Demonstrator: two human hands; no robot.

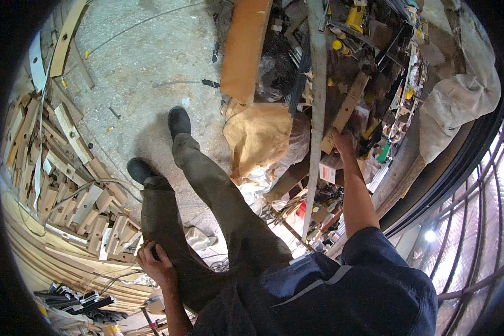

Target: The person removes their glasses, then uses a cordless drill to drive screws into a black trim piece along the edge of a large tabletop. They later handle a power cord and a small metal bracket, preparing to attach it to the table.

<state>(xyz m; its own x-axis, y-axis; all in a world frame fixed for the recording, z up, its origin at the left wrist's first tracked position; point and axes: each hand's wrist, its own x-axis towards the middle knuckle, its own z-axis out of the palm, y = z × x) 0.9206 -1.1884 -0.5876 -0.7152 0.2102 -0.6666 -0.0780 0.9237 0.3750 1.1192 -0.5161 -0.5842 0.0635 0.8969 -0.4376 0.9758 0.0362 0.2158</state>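
My right arm reaches over a cluttered shelf, and my right hand (341, 143) grips the near end of a light wooden strip (347, 109) with a dark hole near its far end. The fingers are partly hidden at the wood's edge. A small white box with a red mark (328, 172) sits just below that hand. My left hand (156, 263) rests on my left leg (165, 224), its fingers loosely spread with nothing in them.
Stacked wooden pieces (89, 204) fill the left side, with black parts (75, 299) below. An orange-brown board (244, 47) and a yellowish sack (257, 137) stand beside the shelf's grey edge (317, 84). Crumpled cloth (459, 103) lies at right. Cables cross the concrete floor (137, 73).
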